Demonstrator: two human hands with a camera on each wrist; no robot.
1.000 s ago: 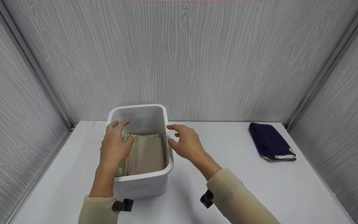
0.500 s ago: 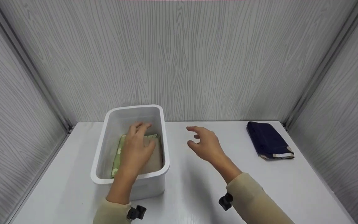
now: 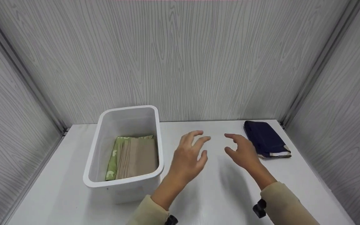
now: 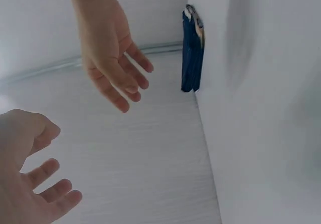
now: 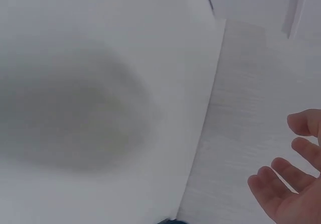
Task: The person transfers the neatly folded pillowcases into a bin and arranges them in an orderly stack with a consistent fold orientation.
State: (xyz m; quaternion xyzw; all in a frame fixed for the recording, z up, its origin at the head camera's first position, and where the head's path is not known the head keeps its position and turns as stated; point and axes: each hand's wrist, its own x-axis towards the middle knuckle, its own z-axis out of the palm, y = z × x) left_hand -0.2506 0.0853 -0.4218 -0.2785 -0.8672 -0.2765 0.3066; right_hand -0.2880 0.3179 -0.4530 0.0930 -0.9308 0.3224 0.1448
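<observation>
My left hand [image 3: 184,159] hovers over the table just right of the white bin, its fingers spread and relaxed around nothing. To its right, my right hand [image 3: 244,151] is held in the air with loosely bent fingers, also holding nothing. Just beyond the right hand lies a folded navy cloth [image 3: 266,137] with a tan and white edge. In the left wrist view the navy cloth [image 4: 192,50] appears past both hands. Inside the white bin [image 3: 93,156] stand folded beige cloths [image 3: 141,156] beside a green patterned cloth [image 3: 112,162].
The white table [image 3: 208,200] carries the bin at left and the navy cloth at the back right. Grey wood-grain panels [image 3: 180,62] rise behind and on both sides of it.
Both hands have moved right, the left from over the bin to open table, the right nearer the navy cloth. The view has shifted slightly; bin and cloths look undisturbed.
</observation>
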